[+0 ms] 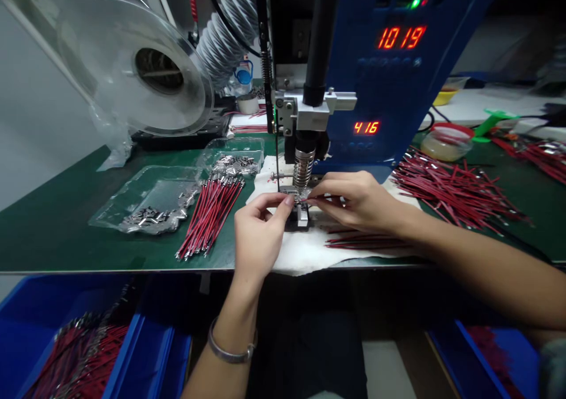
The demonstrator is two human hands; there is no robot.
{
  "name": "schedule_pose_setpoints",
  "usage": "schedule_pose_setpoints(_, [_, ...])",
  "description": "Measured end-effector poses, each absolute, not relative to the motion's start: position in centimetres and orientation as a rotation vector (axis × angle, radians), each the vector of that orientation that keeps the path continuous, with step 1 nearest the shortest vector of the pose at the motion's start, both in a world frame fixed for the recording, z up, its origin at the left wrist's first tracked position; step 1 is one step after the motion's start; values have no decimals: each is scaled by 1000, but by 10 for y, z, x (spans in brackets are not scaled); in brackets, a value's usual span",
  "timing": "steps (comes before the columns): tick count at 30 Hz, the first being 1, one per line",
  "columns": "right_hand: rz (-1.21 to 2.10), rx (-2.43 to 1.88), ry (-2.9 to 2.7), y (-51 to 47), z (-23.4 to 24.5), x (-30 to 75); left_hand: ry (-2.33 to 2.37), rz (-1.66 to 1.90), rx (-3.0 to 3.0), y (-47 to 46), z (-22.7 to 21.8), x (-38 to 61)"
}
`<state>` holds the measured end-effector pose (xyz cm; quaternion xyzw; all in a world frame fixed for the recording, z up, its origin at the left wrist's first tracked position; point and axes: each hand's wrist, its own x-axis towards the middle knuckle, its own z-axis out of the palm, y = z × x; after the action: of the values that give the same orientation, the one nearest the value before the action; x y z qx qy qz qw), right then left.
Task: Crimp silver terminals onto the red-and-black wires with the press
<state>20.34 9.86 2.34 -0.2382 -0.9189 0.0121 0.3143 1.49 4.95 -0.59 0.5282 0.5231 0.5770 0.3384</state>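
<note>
Both hands meet at a small metal fixture [302,217] under the soldering head [303,166] of a blue machine. My left hand [260,228] pinches with thumb and forefinger at the fixture's left side; whatever sits in that pinch is too small to make out. From the right, my right hand [354,201] is closed on a thin red wire, its fingertips close to the fixture. Several red wires [362,240] lie on the white cloth [305,249] below my right hand. A neat bundle of red wires with metal ends [211,216] rests left of my left hand.
Clear plastic trays [144,204] with small metal parts stand at left, below a large reel [132,69]. The blue machine [375,81] shows 1019 and 416. A red wire heap [446,187] and a red-lidded jar [446,142] are right. Blue bins [145,352] sit beneath the table edge.
</note>
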Motion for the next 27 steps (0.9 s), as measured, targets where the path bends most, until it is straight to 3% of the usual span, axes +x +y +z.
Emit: schedule_pose_setpoints(27, [114, -607, -2540, 102, 27, 209, 1435, 1477, 1332, 48, -3, 15])
